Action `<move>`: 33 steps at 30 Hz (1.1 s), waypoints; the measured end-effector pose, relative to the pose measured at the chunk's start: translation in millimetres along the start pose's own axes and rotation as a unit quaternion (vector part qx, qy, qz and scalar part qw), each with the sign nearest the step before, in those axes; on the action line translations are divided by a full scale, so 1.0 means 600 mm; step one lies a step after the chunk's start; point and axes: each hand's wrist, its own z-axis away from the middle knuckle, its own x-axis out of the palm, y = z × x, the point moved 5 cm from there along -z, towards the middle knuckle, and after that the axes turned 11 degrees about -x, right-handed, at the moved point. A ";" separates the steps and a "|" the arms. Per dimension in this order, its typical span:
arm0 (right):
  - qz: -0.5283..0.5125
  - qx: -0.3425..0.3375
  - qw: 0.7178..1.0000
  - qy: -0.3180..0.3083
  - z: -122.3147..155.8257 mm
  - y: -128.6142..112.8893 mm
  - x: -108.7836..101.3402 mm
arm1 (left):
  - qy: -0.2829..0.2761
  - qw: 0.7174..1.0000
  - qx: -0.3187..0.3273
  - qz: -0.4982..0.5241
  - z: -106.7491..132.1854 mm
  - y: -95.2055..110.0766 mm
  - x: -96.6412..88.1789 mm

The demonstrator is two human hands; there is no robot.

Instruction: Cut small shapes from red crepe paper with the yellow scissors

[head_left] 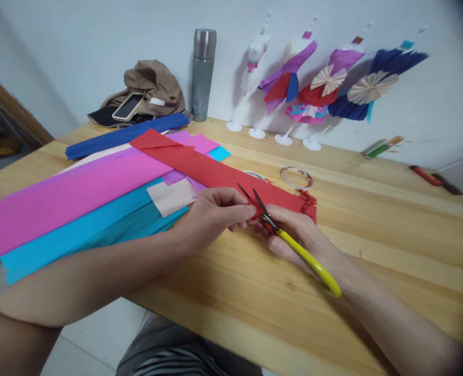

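Note:
My left hand (210,211) is closed, thumb and fingers pinching a small piece of red crepe paper (254,213). In my right hand (300,230) is a pair of scissors (308,258) with yellow handles; the dark blades stand apart and point up and left, next to the red piece. The right fingertips are close to that piece too, but the blades partly cover them. Behind both hands a long red crepe paper sheet (223,171) lies slantwise, with crumpled red scraps (308,202) at its right end.
Pink (78,185), light blue (59,245) and dark blue crepe paper (125,137) lie to the left. Farther back are a phone (128,106), a brown cloth (153,83) and a flask (203,78). Several paper-dressed stands (325,94) line the wall. A tape roll (296,178) and a cutter (427,176) lie right.

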 end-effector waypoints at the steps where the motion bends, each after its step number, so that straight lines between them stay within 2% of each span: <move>1: -0.001 -0.001 1.000 0.005 0.001 0.001 0.000 | -0.001 1.000 0.006 -0.004 0.001 0.001 0.000; 12: -0.008 0.019 0.999 0.029 0.005 0.010 0.003 | -0.010 0.999 0.027 0.018 -0.010 -0.008 -0.002; 18: -0.001 0.011 1.000 0.019 0.003 0.002 0.005 | 0.016 0.998 0.055 -0.010 -0.004 0.004 -0.001; 24: 0.000 -0.005 0.999 0.034 0.003 0.005 0.007 | 0.017 0.999 0.036 -0.022 0.003 0.014 0.002; 33: 0.003 -0.024 0.999 0.040 -0.003 0.002 0.007 | 0.016 1.000 0.016 -0.006 0.002 0.009 0.001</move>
